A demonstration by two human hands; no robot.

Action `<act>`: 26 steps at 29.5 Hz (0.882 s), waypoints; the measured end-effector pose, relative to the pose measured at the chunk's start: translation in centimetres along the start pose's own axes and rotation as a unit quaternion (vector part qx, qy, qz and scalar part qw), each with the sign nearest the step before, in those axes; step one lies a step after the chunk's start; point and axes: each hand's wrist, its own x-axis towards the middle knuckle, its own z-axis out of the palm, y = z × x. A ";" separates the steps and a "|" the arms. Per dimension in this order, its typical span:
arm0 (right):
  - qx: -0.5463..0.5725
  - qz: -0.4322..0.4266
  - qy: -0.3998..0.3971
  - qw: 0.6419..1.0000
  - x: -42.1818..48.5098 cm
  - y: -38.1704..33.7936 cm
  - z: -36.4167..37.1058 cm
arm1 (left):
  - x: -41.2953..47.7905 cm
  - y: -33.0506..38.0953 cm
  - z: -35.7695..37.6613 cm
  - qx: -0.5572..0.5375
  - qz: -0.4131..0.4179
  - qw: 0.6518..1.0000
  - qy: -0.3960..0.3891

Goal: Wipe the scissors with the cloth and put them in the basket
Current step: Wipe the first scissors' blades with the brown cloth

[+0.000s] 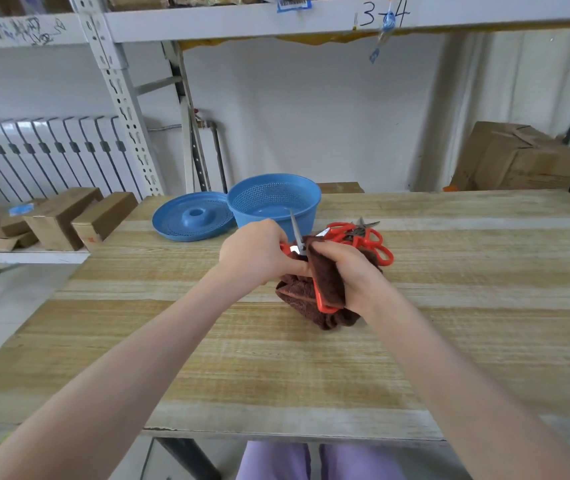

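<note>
Scissors are held above the wooden table, in front of the person and just near of the blue perforated basket. The long axis runs near-to-far. The steel blade tip points away from the person, tilted a bit left, and overlaps the basket wall in view. The red handles point back toward the person.

Left hand: fingers curled tight on the handle end at the pivot, with a bit of red showing at the fingertips. Blade sticks out past the knuckles.

Right hand: fingers clamped round a bunched brown cloth, pressing it against the scissors just right of the pivot. One red handle loop shows under this hand, lying against the cloth. Can't tell whether the second blade is inside the cloth.

Writing: "3-4" in marker on the shelf beam overhead. The scribble on the beam at left isn't legible.

Also on the table are a pile of red-handled scissors, behind the right hand, and a blue perforated lid touching the basket's left side.
</note>
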 end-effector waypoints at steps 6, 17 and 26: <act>-0.016 -0.013 -0.030 0.999 0.1 0.3 -0.3 | -0.3 0.1 0.5 -0.002 0.005 1.000 -0.011; -0.031 -0.077 0.089 0.993 -0.1 0.4 0.1 | -0.3 0.8 0.1 0.018 0.017 1.000 0.018; -0.059 -0.092 0.087 0.990 -0.5 0.4 0.4 | -0.1 0.8 -0.1 0.018 0.014 1.000 -0.007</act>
